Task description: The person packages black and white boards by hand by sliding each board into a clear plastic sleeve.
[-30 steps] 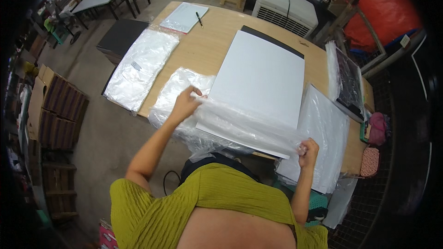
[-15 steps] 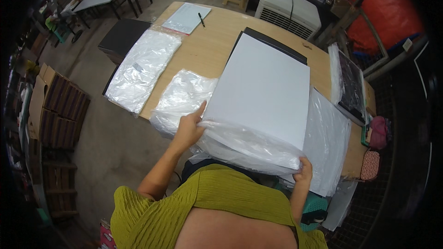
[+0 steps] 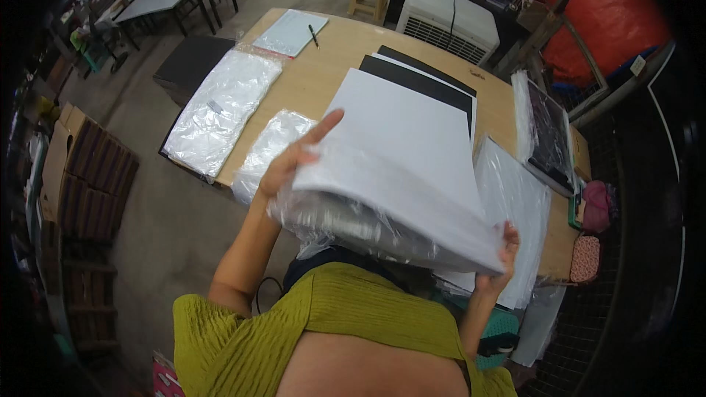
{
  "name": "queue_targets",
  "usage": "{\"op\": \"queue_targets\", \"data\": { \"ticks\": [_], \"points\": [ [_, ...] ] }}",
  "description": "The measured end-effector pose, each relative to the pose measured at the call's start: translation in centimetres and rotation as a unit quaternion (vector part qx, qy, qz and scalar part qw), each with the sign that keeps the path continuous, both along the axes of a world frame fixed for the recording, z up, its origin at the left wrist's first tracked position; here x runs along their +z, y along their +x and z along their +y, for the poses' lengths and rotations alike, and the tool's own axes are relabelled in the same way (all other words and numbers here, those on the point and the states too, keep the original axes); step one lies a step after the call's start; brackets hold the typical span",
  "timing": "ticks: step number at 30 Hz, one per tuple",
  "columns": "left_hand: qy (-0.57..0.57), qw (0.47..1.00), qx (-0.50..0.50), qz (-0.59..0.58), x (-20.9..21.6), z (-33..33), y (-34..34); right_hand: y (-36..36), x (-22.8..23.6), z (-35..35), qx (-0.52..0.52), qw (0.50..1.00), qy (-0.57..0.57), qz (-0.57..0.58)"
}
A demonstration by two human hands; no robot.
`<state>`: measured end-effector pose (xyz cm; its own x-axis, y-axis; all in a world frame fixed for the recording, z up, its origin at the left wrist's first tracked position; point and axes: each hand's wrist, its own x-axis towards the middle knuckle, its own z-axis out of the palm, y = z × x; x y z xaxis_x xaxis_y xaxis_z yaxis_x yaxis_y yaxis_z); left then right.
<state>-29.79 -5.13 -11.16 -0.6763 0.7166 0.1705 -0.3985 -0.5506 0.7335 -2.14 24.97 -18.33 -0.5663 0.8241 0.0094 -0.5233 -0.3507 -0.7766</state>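
A large white sheet lies tilted before me, its near part inside a clear plastic bag. My left hand grips its left edge through the plastic, one finger stretched along the top. At the near right corner, my right hand is closed around the sheet and bag, slightly blurred. Under and beyond the sheet lie a black board and more white and black layers. Left of the sheet a folded clear plastic bag rests on the table.
The wooden table also bears a stack of clear plastic bags, a paper pad and a pen. Plastic-covered sheets lie at right, near a wrapped black panel and a pink pouch.
Both hands have raised the near end of the white sheet and bag. The sheet has slid nearer to me, baring more of the black and white layers beneath its far end.
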Motion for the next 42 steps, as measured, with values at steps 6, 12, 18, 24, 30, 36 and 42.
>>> {"op": "queue_targets", "data": {
  "ticks": [6, 12, 18, 24, 30, 36, 42],
  "points": [
    [0.151, 0.978, -0.026, 0.140, 9.1, -0.5, -5.7, -3.2, 7.8, 3.8, -0.186, 0.883, 0.430, 0.009],
    [-0.178, 0.747, 0.354, 0.534, 16.9, 1.6, -11.5, -10.2, 20.1, 6.4, -0.233, 0.862, 0.448, 0.033],
    [-0.124, 0.870, 0.405, 0.252, 0.1, 5.1, -13.1, -14.1, 10.9, 4.9, -0.240, 0.826, 0.501, 0.095],
    [-0.069, 0.822, 0.210, 0.525, 9.3, 3.3, -14.4, -14.6, 19.5, 8.4, 0.080, 0.724, 0.647, -0.225],
    [-0.418, 0.706, 0.258, 0.511, -9.7, 5.4, -14.2, -17.8, 2.7, 11.7, -0.054, 0.759, 0.573, -0.306],
    [-0.581, 0.584, 0.273, 0.497, -17.3, -0.9, -6.5, -10.7, -6.4, 5.3, -0.008, 0.686, 0.544, -0.484],
    [-0.663, 0.618, 0.138, 0.400, -10.1, -7.8, 1.6, -1.0, -2.1, -3.7, 0.011, 0.711, 0.513, -0.481]
  ]
}}
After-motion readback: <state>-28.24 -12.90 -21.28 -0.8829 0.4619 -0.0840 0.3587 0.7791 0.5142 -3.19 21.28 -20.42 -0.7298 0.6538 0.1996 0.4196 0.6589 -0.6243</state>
